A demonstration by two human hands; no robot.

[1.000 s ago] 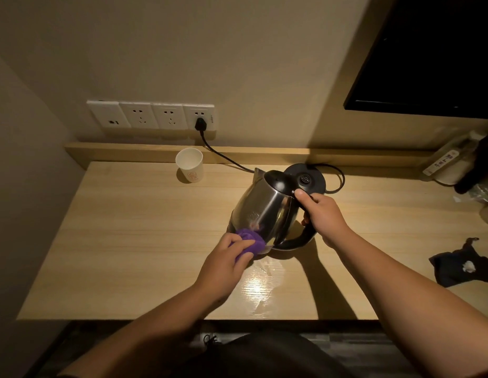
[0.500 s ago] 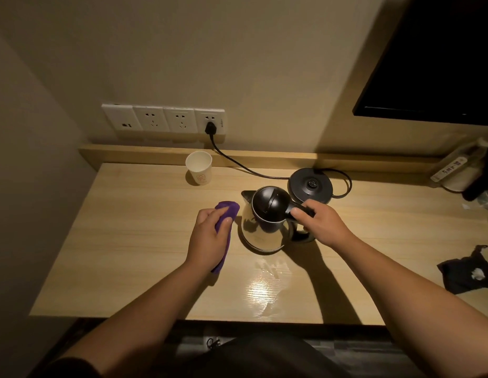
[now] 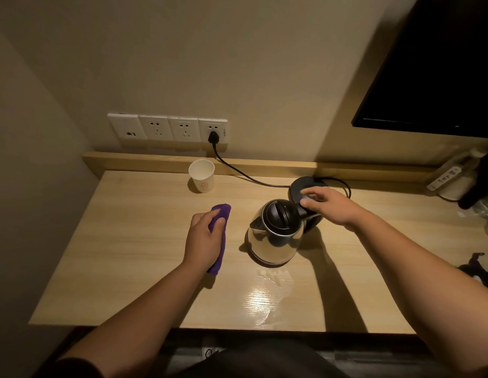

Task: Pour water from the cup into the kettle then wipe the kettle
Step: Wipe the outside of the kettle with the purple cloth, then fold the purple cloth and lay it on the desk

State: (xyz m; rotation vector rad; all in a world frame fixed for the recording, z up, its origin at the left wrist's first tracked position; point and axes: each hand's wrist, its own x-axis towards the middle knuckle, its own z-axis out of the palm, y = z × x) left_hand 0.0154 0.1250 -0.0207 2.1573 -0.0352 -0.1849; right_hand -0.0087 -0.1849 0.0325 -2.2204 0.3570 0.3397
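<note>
While the left hand (image 3: 203, 240) grips a cloth (image 3: 220, 236) on the surface (image 3: 128, 241), the right hand (image 3: 328, 204) hovers loosely open by the kettle (image 3: 275, 236) handle.

steel kettle (image 3: 274, 240) sits upright on the wooden desk (image 3: 128, 257), lid closed; right hand (image 3: 328, 205) hovers over its black handle, fingers loose; left hand (image 3: 206, 241) at 9 o'clock presses a purple cloth (image 3: 222, 214) flat; paper cup (image 3: 202, 175) at 11 o'clock; kettle base (image 3: 300, 186) at 1.
</note>
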